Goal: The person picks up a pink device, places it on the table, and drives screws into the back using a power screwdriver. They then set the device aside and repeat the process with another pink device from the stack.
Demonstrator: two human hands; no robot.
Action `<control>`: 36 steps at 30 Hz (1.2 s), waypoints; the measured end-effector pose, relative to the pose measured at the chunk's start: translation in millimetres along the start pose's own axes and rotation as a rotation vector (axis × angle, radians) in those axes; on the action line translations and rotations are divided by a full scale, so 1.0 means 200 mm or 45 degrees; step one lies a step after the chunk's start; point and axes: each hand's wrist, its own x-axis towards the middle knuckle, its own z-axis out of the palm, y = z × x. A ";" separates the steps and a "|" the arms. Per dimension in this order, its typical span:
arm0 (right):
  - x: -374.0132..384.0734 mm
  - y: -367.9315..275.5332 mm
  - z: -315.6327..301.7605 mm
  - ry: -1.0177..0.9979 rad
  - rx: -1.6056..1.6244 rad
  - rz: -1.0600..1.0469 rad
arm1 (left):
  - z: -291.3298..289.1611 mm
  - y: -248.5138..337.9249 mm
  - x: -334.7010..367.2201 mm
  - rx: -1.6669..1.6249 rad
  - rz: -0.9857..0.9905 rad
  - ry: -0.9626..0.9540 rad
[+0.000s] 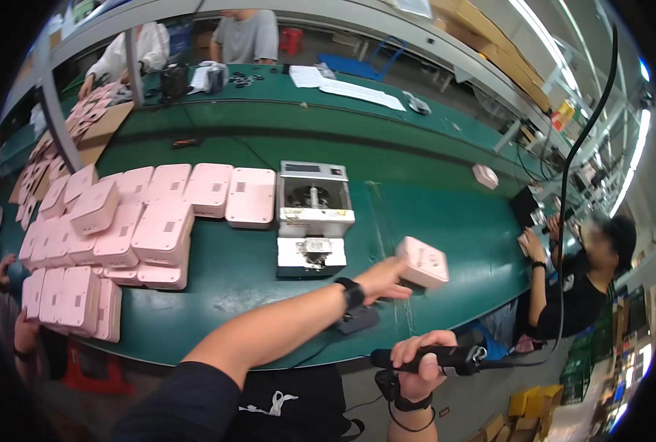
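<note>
My left hand [387, 281] reaches across the green bench with its fingers stretched out. Its fingertips are at the left edge of a pink plastic box [424, 263] with rounded corners; whether they press on it I cannot tell. Nearer the bench's front edge, my right hand [425, 362] is wrapped round a black electric screwdriver [453, 361], held roughly level. A black cable runs from the tool's right end. Left of the pink box stands a small silver-and-white bench machine [315, 221] with a dark round recess.
Stacked pink boxes [162, 228] fill the bench's left side, where another person's hand [26, 333] touches the stack. One pink box [485, 176] lies at the far right. A person in black [582, 276] works at the right end. A black cable [569, 162] hangs on the right.
</note>
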 end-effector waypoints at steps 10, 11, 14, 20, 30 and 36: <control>0.14 0.01 -0.09 0.176 -0.137 -0.231 | -0.11 0.23 -1.07 1.312 0.894 0.587; 0.17 0.04 -0.09 0.220 -0.147 -0.240 | -0.16 0.22 -1.21 1.394 0.923 0.732; 0.25 0.12 -0.04 0.129 -0.117 -0.250 | -0.30 0.21 -1.56 1.810 1.006 1.180; 0.34 0.21 0.08 0.022 -0.219 -0.033 | -0.48 0.35 -1.80 2.295 0.794 1.592; 0.36 0.25 0.06 0.069 -0.144 0.086 | -0.75 0.41 -1.73 2.633 0.443 1.461; 0.30 0.22 -0.08 0.215 -0.016 0.003 | -0.72 0.32 -1.77 2.778 0.739 1.007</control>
